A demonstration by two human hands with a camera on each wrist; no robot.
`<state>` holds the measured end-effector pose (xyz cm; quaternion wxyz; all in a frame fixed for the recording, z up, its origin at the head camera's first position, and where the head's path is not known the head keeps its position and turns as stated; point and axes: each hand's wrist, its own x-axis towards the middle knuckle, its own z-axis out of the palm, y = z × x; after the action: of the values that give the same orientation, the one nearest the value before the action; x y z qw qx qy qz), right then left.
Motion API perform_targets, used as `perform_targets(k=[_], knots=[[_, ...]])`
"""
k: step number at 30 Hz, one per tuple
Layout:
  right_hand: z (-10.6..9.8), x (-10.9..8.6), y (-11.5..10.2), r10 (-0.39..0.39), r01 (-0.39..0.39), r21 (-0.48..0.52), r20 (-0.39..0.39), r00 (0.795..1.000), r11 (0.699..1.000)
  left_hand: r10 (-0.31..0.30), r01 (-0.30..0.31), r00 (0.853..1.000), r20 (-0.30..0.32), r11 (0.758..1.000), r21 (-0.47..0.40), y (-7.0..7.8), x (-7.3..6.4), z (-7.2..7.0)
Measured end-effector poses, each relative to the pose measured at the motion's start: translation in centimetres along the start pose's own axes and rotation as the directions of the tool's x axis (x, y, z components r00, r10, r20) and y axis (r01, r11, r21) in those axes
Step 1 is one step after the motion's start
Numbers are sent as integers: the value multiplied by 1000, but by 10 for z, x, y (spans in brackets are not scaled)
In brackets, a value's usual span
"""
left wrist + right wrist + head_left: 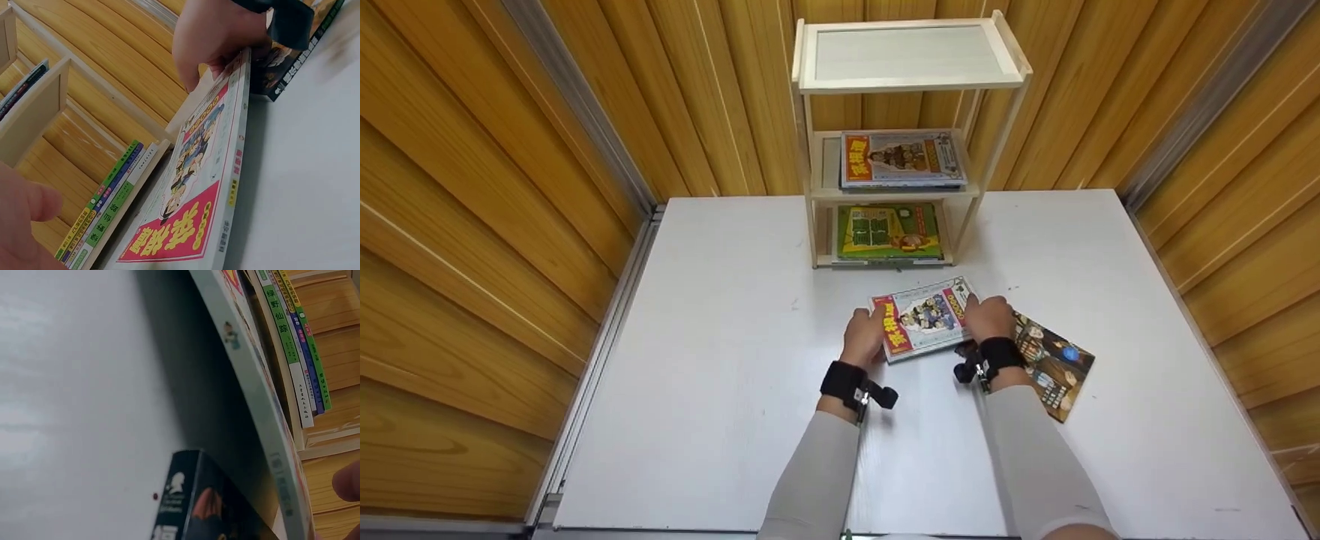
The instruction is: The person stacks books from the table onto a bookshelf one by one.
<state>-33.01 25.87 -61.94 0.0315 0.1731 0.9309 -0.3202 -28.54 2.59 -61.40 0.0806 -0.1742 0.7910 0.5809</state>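
A pale book (928,315) with a red title band and cartoon figures is held flat between both hands, in front of the shelf. My left hand (862,336) grips its left end, and my right hand (990,319) pinches the right end with the thumb on top. In the right wrist view the book's spine (256,402) stands over a dark shadow, seemingly a little above the table. Beside and partly behind the right hand and wrist, a dark illustrated book (1054,367) lies askew on the table; its corner (194,495) shows near the pale book's spine.
A light wooden shelf (911,86) stands at the back of the white table (712,360). Several books (901,159) are stacked on its middle tier, and a green-topped stack (889,231) lies on the bottom tier. Wood-panelled walls (480,225) enclose the table.
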Motion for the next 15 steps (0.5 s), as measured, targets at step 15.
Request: perform_targets(k=[15], knots=[[-11,-53,-10,28,-9,418,-40,999,908,-117,129,991,60,958,-257,11,-19,-41]])
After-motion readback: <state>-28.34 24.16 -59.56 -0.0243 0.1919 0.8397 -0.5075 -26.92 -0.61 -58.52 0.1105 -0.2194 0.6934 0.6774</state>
